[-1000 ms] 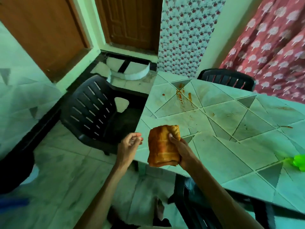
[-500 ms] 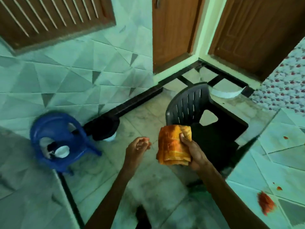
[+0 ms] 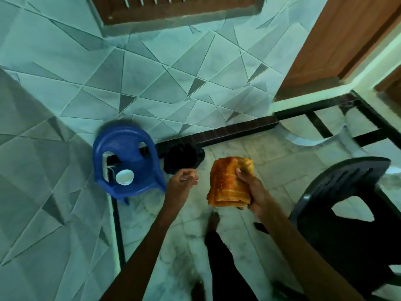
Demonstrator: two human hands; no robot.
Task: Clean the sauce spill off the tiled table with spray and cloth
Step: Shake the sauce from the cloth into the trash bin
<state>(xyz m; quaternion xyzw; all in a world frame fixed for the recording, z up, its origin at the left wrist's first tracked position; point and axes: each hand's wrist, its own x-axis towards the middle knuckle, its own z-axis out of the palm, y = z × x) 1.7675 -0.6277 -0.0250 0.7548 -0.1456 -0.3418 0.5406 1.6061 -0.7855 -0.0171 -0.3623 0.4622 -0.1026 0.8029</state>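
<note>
In the head view, the folded cloth [image 3: 227, 185] is gripped by the right hand [image 3: 255, 193] above the floor [image 3: 273, 170], between a blue chair [image 3: 130, 148] and a black chair [image 3: 347, 192]. The left hand [image 3: 181, 184] is held just beside it, fingers loosely curled, empty.

Just one cam here, worn on the head, wide-angle, tilted steeply down at the floor [image 3: 271, 170]. The arms [image 3: 155, 231] stick up from the bottom edge, close up. Tiled wall [image 3: 152, 72] fills the top, black chair [image 3: 347, 181] clipped at right.
</note>
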